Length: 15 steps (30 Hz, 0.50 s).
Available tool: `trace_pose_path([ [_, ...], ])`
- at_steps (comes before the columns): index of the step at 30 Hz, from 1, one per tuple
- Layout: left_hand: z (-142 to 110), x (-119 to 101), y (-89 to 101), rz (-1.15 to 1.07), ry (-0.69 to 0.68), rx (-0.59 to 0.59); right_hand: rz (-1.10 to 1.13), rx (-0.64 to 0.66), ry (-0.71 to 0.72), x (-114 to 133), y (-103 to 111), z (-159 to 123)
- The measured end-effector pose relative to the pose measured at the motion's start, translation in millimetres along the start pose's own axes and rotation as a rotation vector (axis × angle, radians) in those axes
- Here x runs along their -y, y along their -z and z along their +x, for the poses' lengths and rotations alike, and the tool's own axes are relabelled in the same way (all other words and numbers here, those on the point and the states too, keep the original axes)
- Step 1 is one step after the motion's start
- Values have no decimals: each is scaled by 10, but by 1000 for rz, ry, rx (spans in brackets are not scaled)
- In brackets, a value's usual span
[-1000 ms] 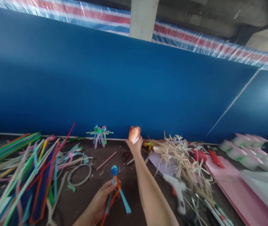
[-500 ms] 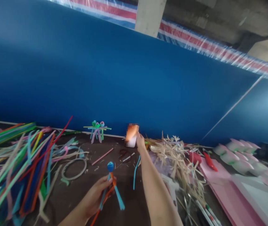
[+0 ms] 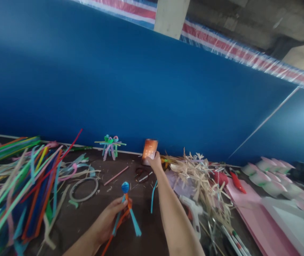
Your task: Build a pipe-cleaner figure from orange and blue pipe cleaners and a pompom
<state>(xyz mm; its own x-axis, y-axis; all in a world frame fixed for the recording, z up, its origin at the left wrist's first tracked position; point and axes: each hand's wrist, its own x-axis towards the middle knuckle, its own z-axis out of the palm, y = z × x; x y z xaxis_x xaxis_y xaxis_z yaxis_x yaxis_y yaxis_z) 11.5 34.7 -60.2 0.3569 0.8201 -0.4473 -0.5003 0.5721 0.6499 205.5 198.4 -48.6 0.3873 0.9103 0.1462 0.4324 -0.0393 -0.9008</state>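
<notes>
My left hand [image 3: 108, 220] is closed round a small figure of paper strips [image 3: 126, 209] with a blue ball head, an orange body and light blue legs, held upright above the dark table [image 3: 130, 245]. My right hand [image 3: 155, 163] reaches far forward to the blue wall and grips the lower edge of an orange-lit phone [image 3: 149, 149] that stands there. A finished strip figure [image 3: 110, 145] in green, pink and blue stands by the wall to the left of the phone. A loose light blue strip [image 3: 153, 196] lies beside my right forearm.
A heap of long coloured strips [image 3: 24, 185] covers the left. A tape ring [image 3: 84, 190], scissors [image 3: 140, 175], a straw-coloured pile of strips [image 3: 202, 177], a white glue gun [image 3: 193, 213], red pieces [image 3: 237, 183], pink sheets [image 3: 269, 220], markers [image 3: 233, 240] and pink-white paper flowers [image 3: 271, 170] lie around.
The phone went from held up in my right hand to tipped and then standing against the wall. A light blue strip now lies on the table. The camera view shifted slightly.
</notes>
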Motion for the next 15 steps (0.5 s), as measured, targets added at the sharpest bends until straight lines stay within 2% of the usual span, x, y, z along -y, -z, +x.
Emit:
trace_pose_path([
  [10, 39, 34, 51, -11, -8, 33, -102, -38, -89, 42, -90, 85],
  [15, 33, 27, 41, -11, -7, 38, -70, -12, -56, 19, -51, 77],
])
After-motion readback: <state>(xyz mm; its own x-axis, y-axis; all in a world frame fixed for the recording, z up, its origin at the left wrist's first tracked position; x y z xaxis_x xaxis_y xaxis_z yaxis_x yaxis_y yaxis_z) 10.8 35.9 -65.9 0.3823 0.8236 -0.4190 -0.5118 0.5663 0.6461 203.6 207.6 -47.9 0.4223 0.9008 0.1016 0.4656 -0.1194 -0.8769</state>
